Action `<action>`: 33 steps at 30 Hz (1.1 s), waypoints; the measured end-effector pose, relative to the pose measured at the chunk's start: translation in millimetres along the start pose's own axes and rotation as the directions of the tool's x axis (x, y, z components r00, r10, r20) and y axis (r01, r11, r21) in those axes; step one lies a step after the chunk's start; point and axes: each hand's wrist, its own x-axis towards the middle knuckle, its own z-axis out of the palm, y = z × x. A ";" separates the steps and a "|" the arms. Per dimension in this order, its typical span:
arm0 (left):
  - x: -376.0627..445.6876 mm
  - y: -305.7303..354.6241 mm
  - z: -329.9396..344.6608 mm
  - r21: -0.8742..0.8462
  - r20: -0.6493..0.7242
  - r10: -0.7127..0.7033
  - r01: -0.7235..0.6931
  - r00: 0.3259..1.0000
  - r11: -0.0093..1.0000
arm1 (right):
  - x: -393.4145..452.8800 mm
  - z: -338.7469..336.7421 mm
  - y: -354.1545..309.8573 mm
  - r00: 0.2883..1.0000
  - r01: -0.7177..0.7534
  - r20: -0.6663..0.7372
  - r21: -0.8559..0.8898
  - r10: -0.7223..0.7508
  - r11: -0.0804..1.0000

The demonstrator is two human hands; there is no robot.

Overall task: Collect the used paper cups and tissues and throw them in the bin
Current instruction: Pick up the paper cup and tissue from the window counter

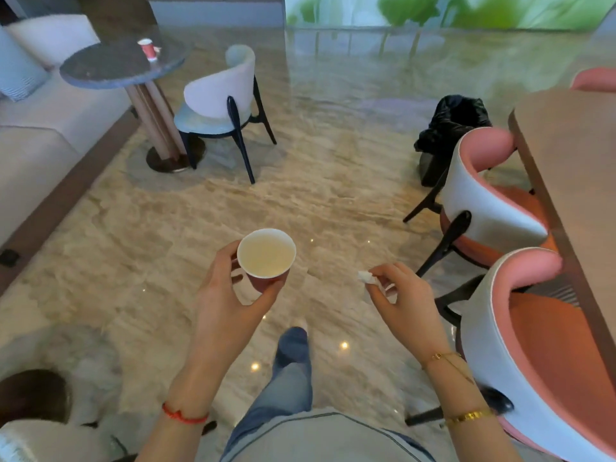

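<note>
My left hand (230, 295) grips a red paper cup (266, 256) with a white inside, held upright over the marble floor. A small crumpled white tissue (366, 277) is pinched between the fingertips of my right hand (400, 295). Another red paper cup (146, 48) stands on the round dark table (110, 66) at the far left, with something white beside it. The bin, lined with a black bag (450, 128), stands on the floor at the far right, partly hidden behind a pink chair.
A white and grey chair (220, 105) sits by the round table. Two pink chairs (493, 195) (546, 355) line a wooden table (573, 155) on the right. A beige sofa (40, 128) runs along the left. My leg (290, 368) steps forward over open marble floor.
</note>
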 end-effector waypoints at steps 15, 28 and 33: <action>378.6 -0.6 146.5 -0.079 0.230 0.195 -0.181 0.953 0.980 | 338.1 -5.3 69.8 0.972 -0.148 -0.190 -0.026 0.141 0.989; 600.1 12.1 310.6 -0.126 0.380 0.223 -0.189 0.898 0.974 | 539.5 -23.8 197.8 0.922 -0.293 -0.260 0.019 0.288 0.956; 694.9 43.3 396.4 -0.131 0.381 0.229 -0.193 0.896 0.973 | 642.3 -64.3 263.3 0.910 -0.279 -0.308 0.041 0.278 0.959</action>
